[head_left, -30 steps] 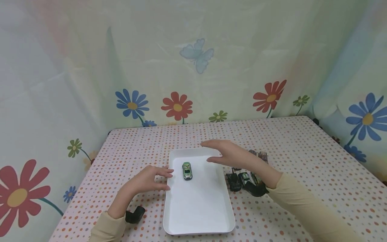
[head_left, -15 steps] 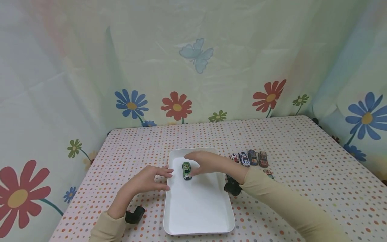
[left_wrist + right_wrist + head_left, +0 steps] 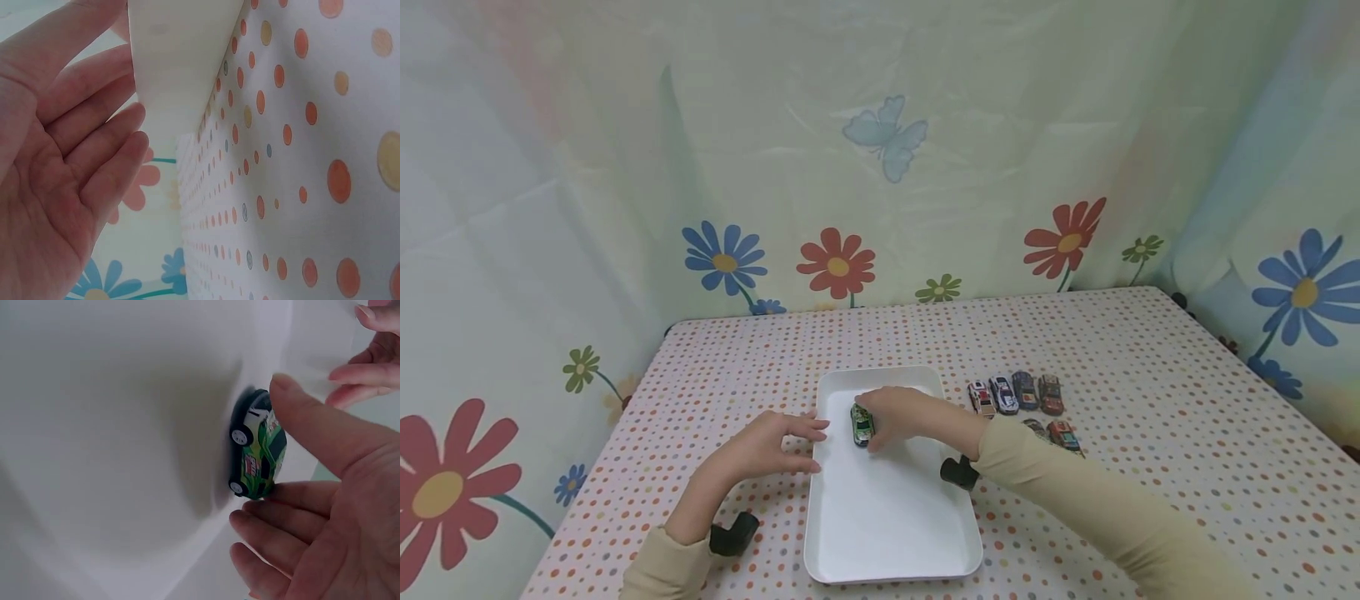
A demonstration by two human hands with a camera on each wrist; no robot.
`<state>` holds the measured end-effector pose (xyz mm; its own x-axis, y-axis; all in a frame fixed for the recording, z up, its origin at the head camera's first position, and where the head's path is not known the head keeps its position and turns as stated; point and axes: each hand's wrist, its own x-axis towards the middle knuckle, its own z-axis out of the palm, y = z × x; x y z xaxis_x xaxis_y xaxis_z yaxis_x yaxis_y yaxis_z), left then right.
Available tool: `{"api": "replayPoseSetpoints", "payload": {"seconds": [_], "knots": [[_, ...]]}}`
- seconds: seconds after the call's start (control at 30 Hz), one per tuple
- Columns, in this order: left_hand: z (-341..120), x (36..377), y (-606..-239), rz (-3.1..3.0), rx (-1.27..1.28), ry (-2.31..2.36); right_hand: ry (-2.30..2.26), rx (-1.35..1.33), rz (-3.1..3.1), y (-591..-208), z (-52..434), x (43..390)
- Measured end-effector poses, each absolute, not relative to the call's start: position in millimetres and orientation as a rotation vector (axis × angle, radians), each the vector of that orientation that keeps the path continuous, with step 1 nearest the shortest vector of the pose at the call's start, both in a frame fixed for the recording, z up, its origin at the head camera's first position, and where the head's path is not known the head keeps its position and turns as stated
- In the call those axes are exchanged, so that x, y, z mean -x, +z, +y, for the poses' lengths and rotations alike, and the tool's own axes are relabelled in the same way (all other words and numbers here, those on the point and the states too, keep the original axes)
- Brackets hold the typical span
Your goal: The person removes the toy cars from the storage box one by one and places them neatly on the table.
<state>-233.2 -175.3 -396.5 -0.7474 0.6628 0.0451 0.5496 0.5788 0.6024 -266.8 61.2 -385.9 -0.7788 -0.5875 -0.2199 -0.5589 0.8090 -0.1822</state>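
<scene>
Right hand reaching over the far half of the white tray, fingers and thumb closing loosely around the green toy car. In the right wrist view, thumb lying along one side of the green toy car and fingers curling beneath the other; firm pinch not confirmable, contact at the fingertips looking likely, grip reading as half-closed about the car. Car resting on its wheels on the tray floor, near the far left corner, well inside the rim.

Left hand hovering at the left edge of the tray, fingers relaxed and slightly bent, holding nothing. In the left wrist view, fingertips of the left hand lying just beside the outer wall of the tray; touching or a hair apart, not determinable.

Tray lying flat on the dotted tablecloth. Row of four toy cars standing side by side on the cloth to the right of the tray, two further cars just nearer, partly hidden behind the right sleeve. Black wrist mounts showing below both forearms. Flowered curtain hanging behind the table.
</scene>
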Motion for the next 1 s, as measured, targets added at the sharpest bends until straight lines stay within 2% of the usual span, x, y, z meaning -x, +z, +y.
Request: {"api": "replayPoseSetpoints", "payload": {"seconds": [0.6,1.0], "knots": [[-176.0,233.8,-397.9,2.629,-1.031,0.908,-0.161,0.972,2.785,-388.1,53.8,255.6],[-175.3,233.2,-397.6,2.628,-1.007,0.906,-0.443,0.967,2.811,-346.2,92.5,238.7]]}}
